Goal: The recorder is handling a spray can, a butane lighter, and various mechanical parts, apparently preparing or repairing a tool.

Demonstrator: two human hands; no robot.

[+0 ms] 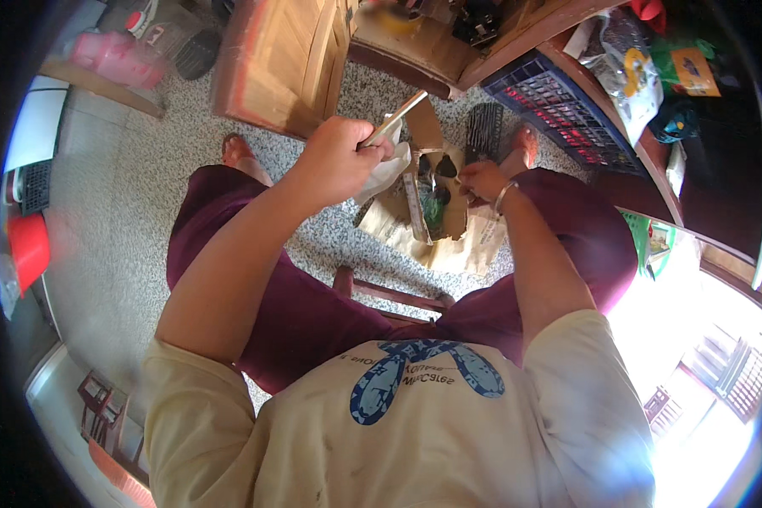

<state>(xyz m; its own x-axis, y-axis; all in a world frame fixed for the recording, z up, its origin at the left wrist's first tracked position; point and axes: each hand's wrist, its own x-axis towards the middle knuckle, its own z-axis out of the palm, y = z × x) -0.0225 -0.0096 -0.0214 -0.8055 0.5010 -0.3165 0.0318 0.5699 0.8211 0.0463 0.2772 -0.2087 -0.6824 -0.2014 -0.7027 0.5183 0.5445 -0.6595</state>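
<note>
My left hand (340,161) is closed around a thin pale stick (402,116) that points up and to the right. Under that hand hangs a crumpled white sheet or bag (388,175); whether the fingers hold it too I cannot tell. On the floor between my feet lies an opened cardboard box (456,222) with dark objects (446,166) and something green (434,210) inside. At the box's right edge, my right hand (484,181) has its fingers drawn together; what they grip, if anything, is too small to see. Brown paper (479,251) is spread beneath the box.
A wooden cabinet door (278,59) hangs open ahead. A dark slotted object (484,132) lies beyond the box. To the right stands a blue crate (559,106) beside a shelf with plastic packets (631,80). My legs flank the box, and a low wooden stool (389,290) is under me.
</note>
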